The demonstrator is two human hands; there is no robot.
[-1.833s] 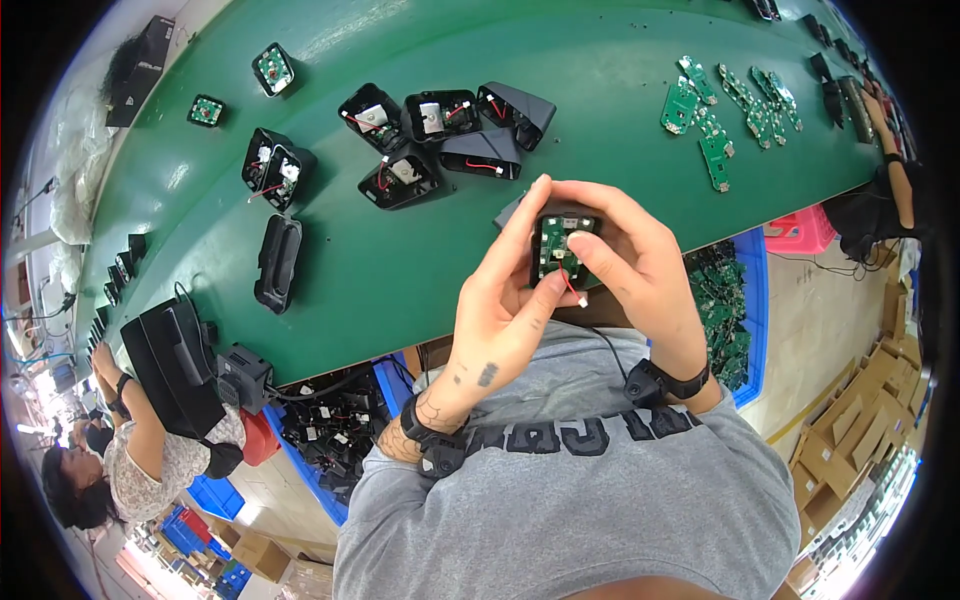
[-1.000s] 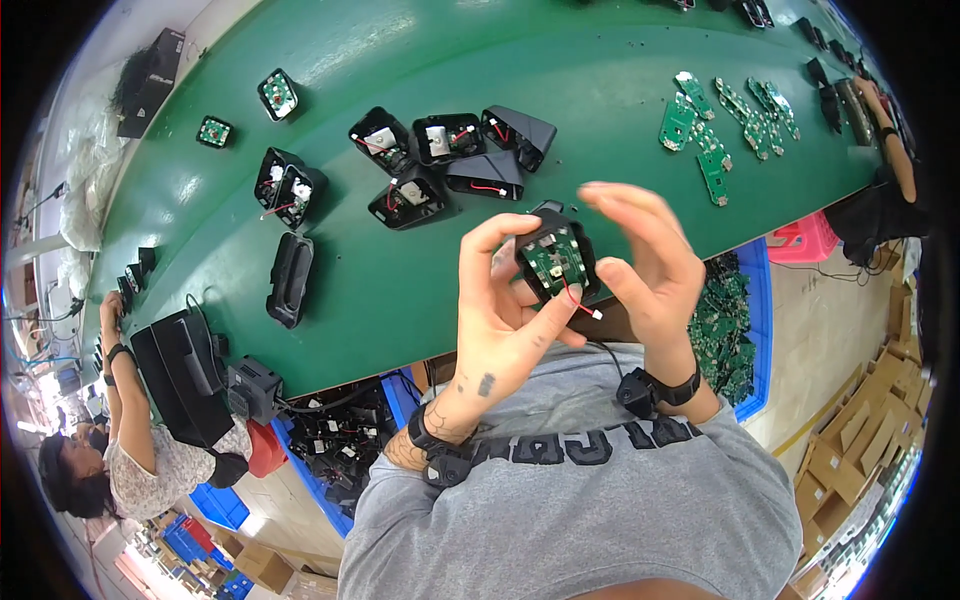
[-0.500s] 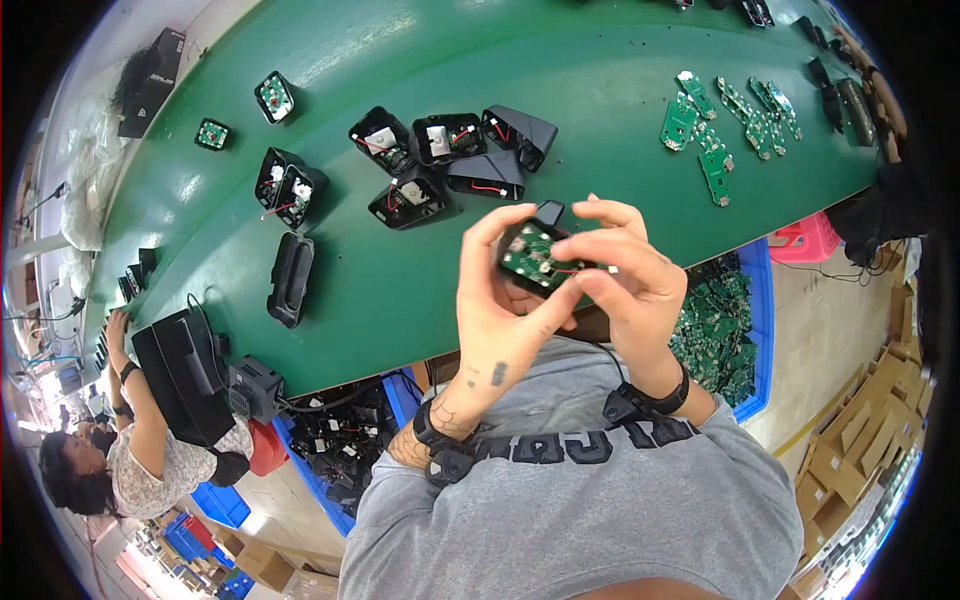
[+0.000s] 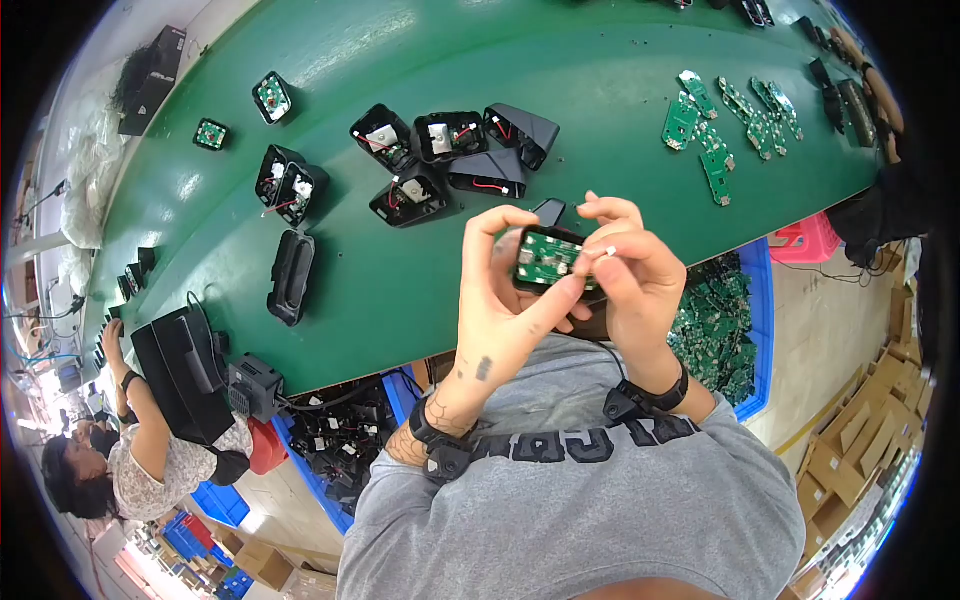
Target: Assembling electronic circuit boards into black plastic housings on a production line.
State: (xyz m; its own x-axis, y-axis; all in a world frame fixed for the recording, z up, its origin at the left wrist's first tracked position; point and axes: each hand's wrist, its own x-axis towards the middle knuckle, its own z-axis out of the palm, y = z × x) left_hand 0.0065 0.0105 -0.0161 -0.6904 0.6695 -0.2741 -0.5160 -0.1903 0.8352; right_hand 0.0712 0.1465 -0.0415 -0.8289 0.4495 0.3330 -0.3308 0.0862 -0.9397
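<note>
Head view: left hand [image 4: 505, 315] cups black housing [image 4: 552, 232], right hand [image 4: 640, 290] pinches connector [image 4: 610, 252].

Bright light, pale glare on green table [image 4: 390, 285], overexposed lower left, fisheye bending, black corners

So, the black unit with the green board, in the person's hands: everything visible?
Black unit: open housing, rounded corners, plastic by its look. A green circuit board with pale and silvery components sits in the opening, facing the camera. The left hand holds it from the left, thumb at its near side. The right hand bunches its fingers over the right end, beside a small white connector; whether they grip that is unclear. Underside and right end are hidden.
</note>
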